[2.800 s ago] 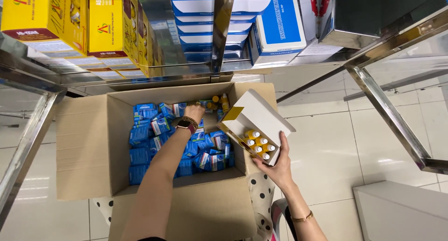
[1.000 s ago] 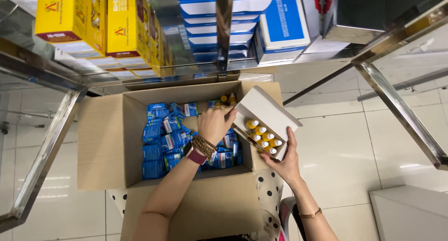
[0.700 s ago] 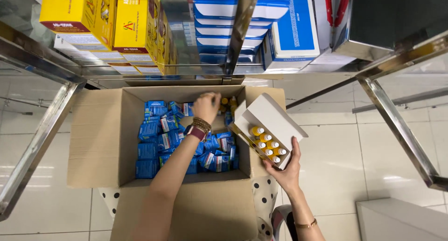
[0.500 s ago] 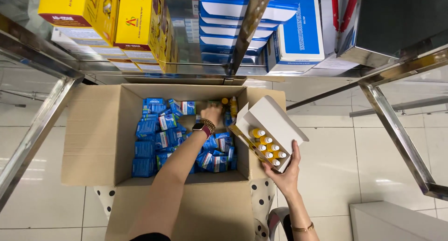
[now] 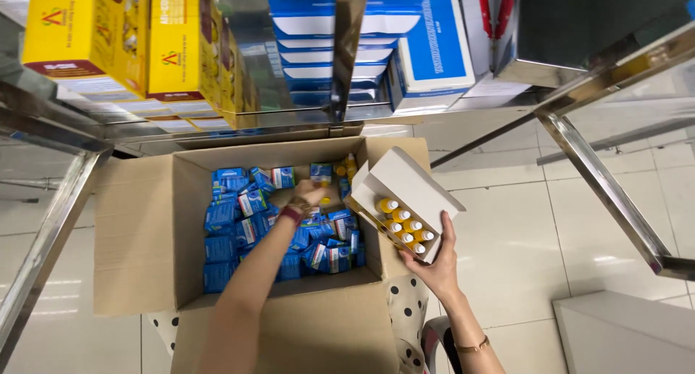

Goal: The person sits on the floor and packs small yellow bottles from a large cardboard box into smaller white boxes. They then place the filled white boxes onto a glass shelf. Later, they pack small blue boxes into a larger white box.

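**Inspector A:** Reaching into the large cardboard carton, the left hand sits low among the small blue boxes, near the far wall. Its fingers curl downward over loose yellow bottles in the far right corner. Whether it actually grips one cannot be told; the fingertips are hidden.

**Inspector B:** And the right hand?

**Inspector A:** It grasps the small white box from below, thumb up along the near end, holding it tilted over the carton's right wall. The lid stands open. Inside, white-capped yellow bottles stand in two rows.

**Inspector B:** Wrist details?

**Inspector A:** A watch with a dark red strap and a beaded bracelet on the left wrist; a thin bangle on the right.

**Inspector B:** Surroundings?

**Inspector A:** The carton rests on the white tiled floor, flaps spread open, under a steel shelf frame. On the shelf above stand yellow cartons to the left and stacked blue-and-white boxes to the right. Polka-dot fabric shows below the carton's near flap.
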